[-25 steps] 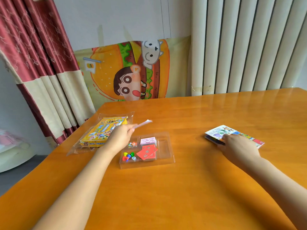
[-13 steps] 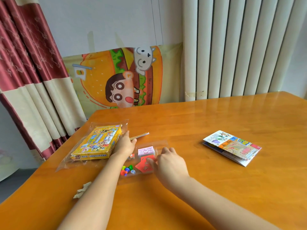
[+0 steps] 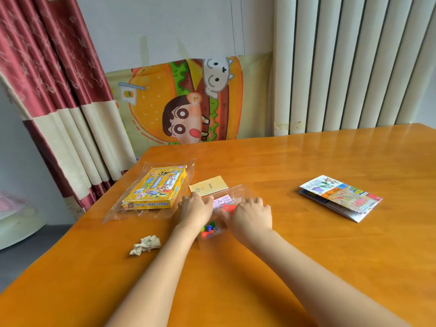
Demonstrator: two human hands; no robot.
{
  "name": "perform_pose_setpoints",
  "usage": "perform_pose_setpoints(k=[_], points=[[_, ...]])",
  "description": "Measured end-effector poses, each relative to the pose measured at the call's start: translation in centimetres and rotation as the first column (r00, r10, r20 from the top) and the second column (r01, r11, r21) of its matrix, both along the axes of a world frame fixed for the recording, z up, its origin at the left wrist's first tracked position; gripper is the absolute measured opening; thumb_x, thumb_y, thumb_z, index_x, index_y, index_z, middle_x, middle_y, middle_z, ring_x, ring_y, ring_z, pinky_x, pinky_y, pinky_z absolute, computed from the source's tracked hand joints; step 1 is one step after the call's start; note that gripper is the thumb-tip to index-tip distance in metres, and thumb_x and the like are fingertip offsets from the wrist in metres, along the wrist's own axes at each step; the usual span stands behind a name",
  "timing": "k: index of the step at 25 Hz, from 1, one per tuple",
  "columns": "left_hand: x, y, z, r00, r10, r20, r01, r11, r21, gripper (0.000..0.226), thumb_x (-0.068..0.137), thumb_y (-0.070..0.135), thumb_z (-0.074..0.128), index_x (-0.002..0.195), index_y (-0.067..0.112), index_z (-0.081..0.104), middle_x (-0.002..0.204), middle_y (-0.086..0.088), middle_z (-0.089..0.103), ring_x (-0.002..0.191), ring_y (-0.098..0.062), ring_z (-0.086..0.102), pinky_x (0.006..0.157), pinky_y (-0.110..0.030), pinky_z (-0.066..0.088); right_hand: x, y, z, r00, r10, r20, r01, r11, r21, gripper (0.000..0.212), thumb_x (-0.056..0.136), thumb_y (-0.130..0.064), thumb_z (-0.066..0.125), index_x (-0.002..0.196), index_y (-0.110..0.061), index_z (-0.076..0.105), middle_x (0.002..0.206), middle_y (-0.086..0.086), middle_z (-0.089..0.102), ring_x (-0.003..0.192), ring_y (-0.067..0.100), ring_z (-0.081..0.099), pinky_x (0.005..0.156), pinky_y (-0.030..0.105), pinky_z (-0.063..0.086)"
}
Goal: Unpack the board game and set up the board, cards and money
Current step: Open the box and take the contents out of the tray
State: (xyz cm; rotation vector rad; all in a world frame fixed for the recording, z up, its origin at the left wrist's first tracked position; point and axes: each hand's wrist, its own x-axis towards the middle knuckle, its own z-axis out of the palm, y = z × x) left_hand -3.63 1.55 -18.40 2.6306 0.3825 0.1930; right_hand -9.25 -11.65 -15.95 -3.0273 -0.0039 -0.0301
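Since half a sec ago L hand point(image 3: 195, 207) let go of the booklet point(image 3: 208, 187), which now lies flat on the table point(image 3: 306, 256) at 12 o'clock of the tray point(image 3: 240, 192). L hand dropped to the tray's left rim; R hand point(image 3: 251, 214) slid further over its right side. Board point(image 3: 341, 198) hasn't budged.

Left to right: box point(image 3: 155, 188), yellow, lies flat at 10 o'clock of the tray, in or on a clear bag point(image 3: 113, 214) – can't tell which. Paper wad point(image 3: 145, 244) sits at 8 o'clock, apart from the tray, just left of the L forearm. Booklet is just right of the box, by the tray's far rim.

L hand is palm down, fingers together & fairly straight, resting on the tray's left rim. In the tray betw. the hands: money point(image 3: 223, 201) at the far end, red cards point(image 3: 227, 207) just nearer, partly under the R thumb, pawns point(image 3: 207, 227) & a die point(image 3: 216, 230) at the near end.

R hand is palm down, fingers a bit apart & bent over the tray's right side; whether it grips anything – can't tell. Board lies folded & flat at 3 o'clock, well apart from tray & hands.
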Motion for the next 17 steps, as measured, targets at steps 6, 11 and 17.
perform_pose_setpoints(k=[6,11,17], points=[[-3.6,-1.0,-0.6,0.992,-0.1,0.079,0.116,0.965,-0.236,0.065,0.086,0.051,0.057,0.138,0.016,0.038,0.139,-0.013,0.038,0.13,-0.032,0.036,0.108,-0.037,0.03,0.2,-1.1,-0.5,0.99,-0.128,0.066,0.13,0.991,-0.02,0.062,0.092,-0.06,0.038,0.129,-0.013,0.051,0.129,0.007,0.047,0.12,0.026,0.037,0.096,0.04,0.029],[-5.3,-1.9,-1.3,0.987,-0.142,0.08,0.154,0.975,-0.163,0.068,0.082,0.055,0.061,0.136,0.02,0.039,0.136,-0.007,0.035,0.126,-0.028,0.034,0.103,-0.035,0.031,-0.1,-1.8,0.0,0.993,-0.102,0.056,0.105,0.994,-0.042,0.041,0.095,-0.044,0.038,0.12,-0.021,0.061,0.124,0.006,0.048,0.118,0.027,0.035,0.097,0.04,0.028],[-5.9,-3.1,-2.1,0.974,-0.122,0.192,0.157,0.971,-0.178,0.03,0.099,0.025,0.036,0.127,0.018,0.045,0.134,-0.008,0.039,0.119,-0.026,0.039,0.097,-0.03,0.03,0.6,-1.6,0.9,0.982,-0.137,-0.129,0.137,0.991,-0.013,0.054,0.09,-0.053,0.048,0.131,-0.019,0.05,0.137,0.011,0.045,0.126,0.029,0.032,0.099,0.04,0.027]])
